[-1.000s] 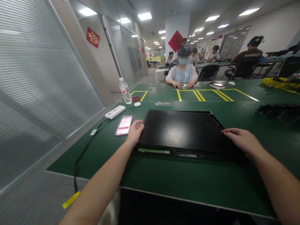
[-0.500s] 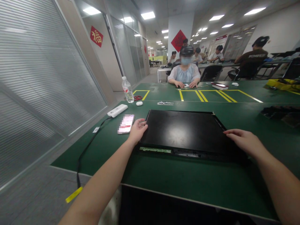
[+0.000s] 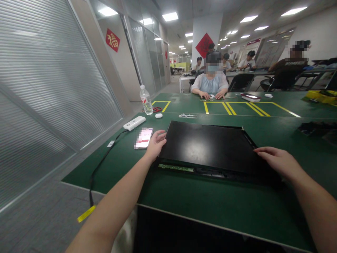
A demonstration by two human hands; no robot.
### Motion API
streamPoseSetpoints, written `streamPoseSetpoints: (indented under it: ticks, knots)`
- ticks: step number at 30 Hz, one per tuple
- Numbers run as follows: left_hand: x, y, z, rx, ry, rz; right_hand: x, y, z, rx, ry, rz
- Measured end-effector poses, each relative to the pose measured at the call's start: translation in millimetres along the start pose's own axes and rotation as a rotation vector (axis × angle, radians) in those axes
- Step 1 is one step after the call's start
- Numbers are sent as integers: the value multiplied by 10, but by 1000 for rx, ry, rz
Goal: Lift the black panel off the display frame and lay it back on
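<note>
A large flat black panel (image 3: 207, 146) lies on the green table (image 3: 210, 200) in front of me, with a green circuit strip showing along its near edge. My left hand (image 3: 156, 143) is curled round the panel's left edge. At the right edge my right hand (image 3: 279, 162) lies flat on top, fingers stretched out and pointing left. The panel's left side looks slightly raised off a dark frame beneath it.
A phone (image 3: 143, 137), a white device (image 3: 134, 123) with a black cable (image 3: 102, 165), a water bottle (image 3: 146, 101), red scissors (image 3: 157, 109) and a small white object (image 3: 158, 115) sit to the left. A person (image 3: 212, 82) sits opposite. Dark parts (image 3: 316, 128) lie at right.
The panel's left and far edge has risen a little under my left hand, whose fingers have moved further onto the edge. My right hand stays in place.
</note>
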State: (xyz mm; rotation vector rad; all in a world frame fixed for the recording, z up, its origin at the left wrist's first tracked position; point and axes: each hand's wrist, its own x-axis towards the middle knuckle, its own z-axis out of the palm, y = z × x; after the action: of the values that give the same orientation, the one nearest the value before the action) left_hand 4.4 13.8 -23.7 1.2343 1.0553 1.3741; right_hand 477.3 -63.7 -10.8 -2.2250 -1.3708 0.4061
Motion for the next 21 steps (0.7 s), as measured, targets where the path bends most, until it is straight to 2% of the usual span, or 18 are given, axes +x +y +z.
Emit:
streamPoseSetpoints:
  ticks: [6, 14, 21]
  knots:
    - [-27, 26, 1, 66, -13, -17, -13, -29, -13, 8, 16, -16]
    - [-4, -66, -36, 165, -38, -11, 20, 21, 6, 38, 31, -23]
    - [7, -102, -84, 371, -82, 88, 13, 17, -5, 97, 8, 11]
